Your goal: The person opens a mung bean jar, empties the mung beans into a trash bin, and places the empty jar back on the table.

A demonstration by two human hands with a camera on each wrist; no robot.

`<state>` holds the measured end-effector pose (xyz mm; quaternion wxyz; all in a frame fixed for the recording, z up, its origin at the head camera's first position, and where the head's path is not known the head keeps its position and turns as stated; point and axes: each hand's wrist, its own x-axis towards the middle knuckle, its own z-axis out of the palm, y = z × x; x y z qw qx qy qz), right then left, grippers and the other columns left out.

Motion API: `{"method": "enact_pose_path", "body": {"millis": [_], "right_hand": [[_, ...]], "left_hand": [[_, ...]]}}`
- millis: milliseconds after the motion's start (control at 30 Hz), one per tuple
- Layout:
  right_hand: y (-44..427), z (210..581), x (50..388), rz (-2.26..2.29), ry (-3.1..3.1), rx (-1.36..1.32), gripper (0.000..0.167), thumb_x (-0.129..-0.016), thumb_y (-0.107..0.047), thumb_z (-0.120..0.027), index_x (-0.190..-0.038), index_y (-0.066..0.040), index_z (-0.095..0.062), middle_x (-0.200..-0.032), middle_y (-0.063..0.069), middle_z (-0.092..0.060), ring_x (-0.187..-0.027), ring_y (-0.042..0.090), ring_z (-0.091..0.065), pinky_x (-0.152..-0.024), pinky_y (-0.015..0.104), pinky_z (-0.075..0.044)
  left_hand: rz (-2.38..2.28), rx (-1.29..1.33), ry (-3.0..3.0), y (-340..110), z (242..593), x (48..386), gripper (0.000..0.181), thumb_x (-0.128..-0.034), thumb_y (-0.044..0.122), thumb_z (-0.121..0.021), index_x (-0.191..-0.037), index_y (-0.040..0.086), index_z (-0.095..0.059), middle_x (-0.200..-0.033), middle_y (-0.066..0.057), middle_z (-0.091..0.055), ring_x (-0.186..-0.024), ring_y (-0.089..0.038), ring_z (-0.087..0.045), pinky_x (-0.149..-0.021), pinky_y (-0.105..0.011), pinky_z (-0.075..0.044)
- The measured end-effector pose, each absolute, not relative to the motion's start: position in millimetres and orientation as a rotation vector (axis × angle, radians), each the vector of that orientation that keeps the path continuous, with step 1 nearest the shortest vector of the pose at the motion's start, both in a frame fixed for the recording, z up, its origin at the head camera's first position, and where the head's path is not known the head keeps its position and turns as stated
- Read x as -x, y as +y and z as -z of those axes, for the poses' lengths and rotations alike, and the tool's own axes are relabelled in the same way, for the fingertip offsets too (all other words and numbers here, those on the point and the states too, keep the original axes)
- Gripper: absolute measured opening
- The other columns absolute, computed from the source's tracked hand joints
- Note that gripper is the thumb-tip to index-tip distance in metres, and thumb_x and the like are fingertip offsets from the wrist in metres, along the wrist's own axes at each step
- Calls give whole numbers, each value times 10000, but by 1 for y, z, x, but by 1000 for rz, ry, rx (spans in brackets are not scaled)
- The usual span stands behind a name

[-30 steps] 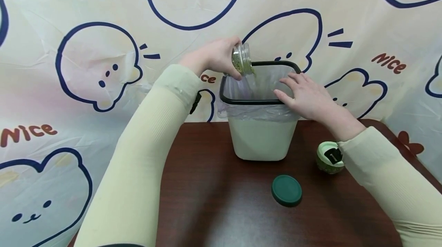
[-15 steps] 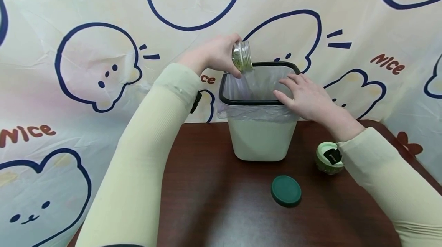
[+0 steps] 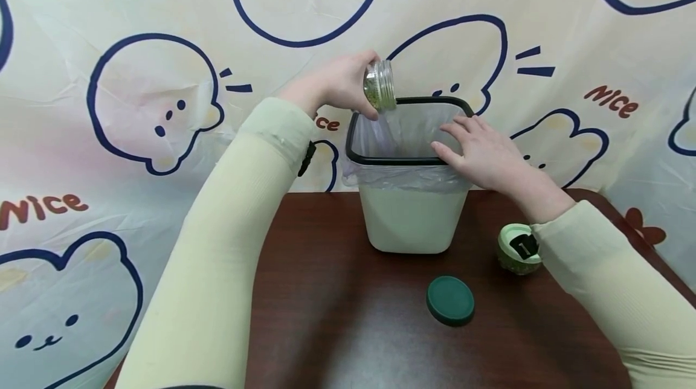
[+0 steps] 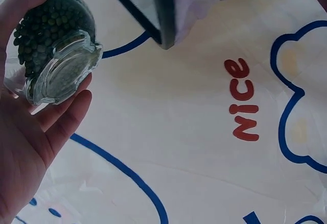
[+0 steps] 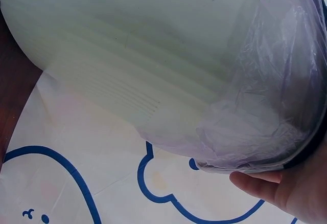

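My left hand (image 3: 341,84) grips a clear glass jar (image 3: 379,86) tilted on its side above the back left of a waste bin. Small green beans (image 4: 43,35) show through the glass in the left wrist view. The bin (image 3: 413,214) is pale green, lined with a thin translucent bag (image 3: 413,176) under a black rim (image 3: 402,161). On the right side of that rim rests my right hand (image 3: 484,150), its fingers loosely extended over the opening. In the right wrist view, a finger (image 5: 255,184) lies beside the bag's edge. The bottom of the bin is hidden.
A dark green round lid (image 3: 451,300) lies on the brown table (image 3: 348,316) in front of the bin. A small round green container (image 3: 513,250) stands near my right cuff, partly covered by it. Behind the table hangs a printed cloth (image 3: 304,8).
My left hand has lifted the jar slightly. Beans fell from its mouth in the earliest frame; now no falling beans show. My right hand stays on the rim.
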<state>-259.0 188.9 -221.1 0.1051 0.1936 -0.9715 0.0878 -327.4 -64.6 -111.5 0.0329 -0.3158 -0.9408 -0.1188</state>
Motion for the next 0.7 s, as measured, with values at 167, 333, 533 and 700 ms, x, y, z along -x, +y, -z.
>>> {"method": "enact_pose_path", "body": {"millis": [167,333,533,700], "right_hand": [[189,222,259,-260,-2861,-577,700,-995,-571,-323,-1455,-51,-408,-1519,241,-274,-1401,419,-200,-1086,605,-204],[189,222,259,-261,-2864,-576,697,-996,-566,-327,-1457,-49,-406,-1516,245,-277,-1397,422,-205,-1086,605,-204],[189,222,259,-265,-2861,-580,700,-997,-566,-322,-1454,-44,-409,-1513,248,-280,-1396,423,-207,-1092,596,-198],[189,222,259,-274,-2857,-584,702,-996,-568,-323,-1452,-40,-413,-1511,249,-286,-1394,424,-212,-1096,589,-194]], "left_hand": [[320,956,-2902,-62,109,326,838,-713,256,-852,-1377,77,-373,-1267,-81,-528,-1088,-215,-526,-919,-347,-449],[311,958,-2927,-61,112,327,830,-712,250,-856,-1364,66,-375,-1259,-87,-523,-1092,-217,-523,-909,-338,-457],[322,953,-2934,-62,116,328,802,-716,230,-855,-1344,61,-386,-1256,-93,-518,-1097,-225,-522,-902,-338,-464],[292,962,-2941,-64,115,328,808,-719,237,-850,-1350,58,-379,-1263,-100,-515,-1103,-231,-518,-906,-341,-463]]}}
